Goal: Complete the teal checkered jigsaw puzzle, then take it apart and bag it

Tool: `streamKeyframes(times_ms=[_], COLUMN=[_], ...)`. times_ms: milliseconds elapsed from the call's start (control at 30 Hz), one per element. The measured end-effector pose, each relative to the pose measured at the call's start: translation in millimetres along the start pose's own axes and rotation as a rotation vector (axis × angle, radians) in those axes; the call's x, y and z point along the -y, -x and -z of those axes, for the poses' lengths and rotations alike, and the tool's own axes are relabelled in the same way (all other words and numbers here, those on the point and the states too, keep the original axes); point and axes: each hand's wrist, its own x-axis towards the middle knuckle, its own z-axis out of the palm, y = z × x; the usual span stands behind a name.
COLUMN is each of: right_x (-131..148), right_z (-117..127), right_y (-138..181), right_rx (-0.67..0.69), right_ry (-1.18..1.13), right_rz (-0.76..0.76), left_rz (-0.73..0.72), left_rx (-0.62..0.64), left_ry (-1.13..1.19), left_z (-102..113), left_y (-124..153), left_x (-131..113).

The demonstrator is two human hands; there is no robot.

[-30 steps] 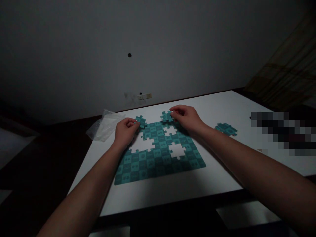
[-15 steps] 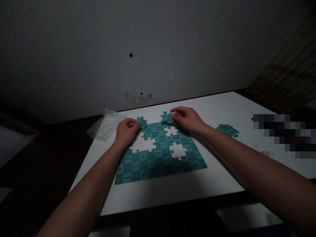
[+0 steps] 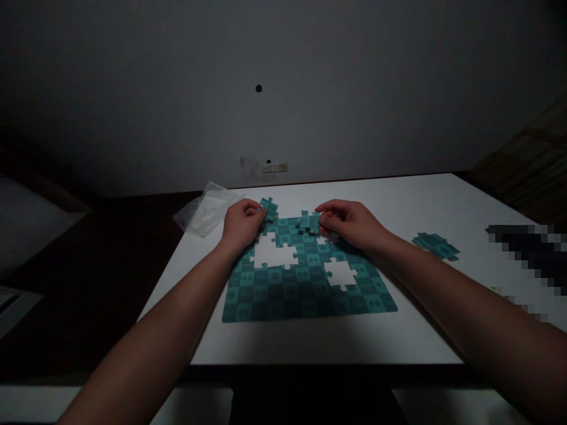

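A partly built teal jigsaw puzzle (image 3: 305, 283) lies on a white table (image 3: 319, 342), with two white gaps showing in it. My left hand (image 3: 241, 225) is closed on a loose teal piece (image 3: 269, 208) held just above the puzzle's far left corner. My right hand (image 3: 354, 224) pinches another teal piece (image 3: 309, 223) and holds it low over the puzzle's far edge, near a small gap.
A crumpled clear plastic bag (image 3: 207, 206) lies at the table's far left corner. Loose teal pieces (image 3: 436, 245) lie to the right of the puzzle. A blurred dark object (image 3: 531, 248) sits at the right edge. A grey wall rises behind the table.
My right hand has brought its piece down and toward me, from above the far edge onto the puzzle. The view has shifted, so everything sits further right. My left hand keeps its piece.
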Motion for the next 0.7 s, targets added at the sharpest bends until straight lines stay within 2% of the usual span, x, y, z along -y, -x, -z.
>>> streamKeyframes(times_ms=[267, 467, 700], right_x=[8.0, 7.8, 7.0], right_z=[-45.0, -52.0, -50.9], right_y=[23.5, 25.9, 25.7], right_rx=[0.302, 0.302, 0.291], right_ry=[-0.003, 0.148, 0.176], right_rz=[-0.014, -0.011, -0.007], left_rz=[0.001, -0.023, -0.022], left_rx=[0.045, 0.050, 0.061], left_ry=[-0.014, -0.048, -0.081], left_z=[-2.5, -3.5, -3.2], left_y=[2.3, -0.9, 0.2], left_x=[0.7, 7.0, 5.1])
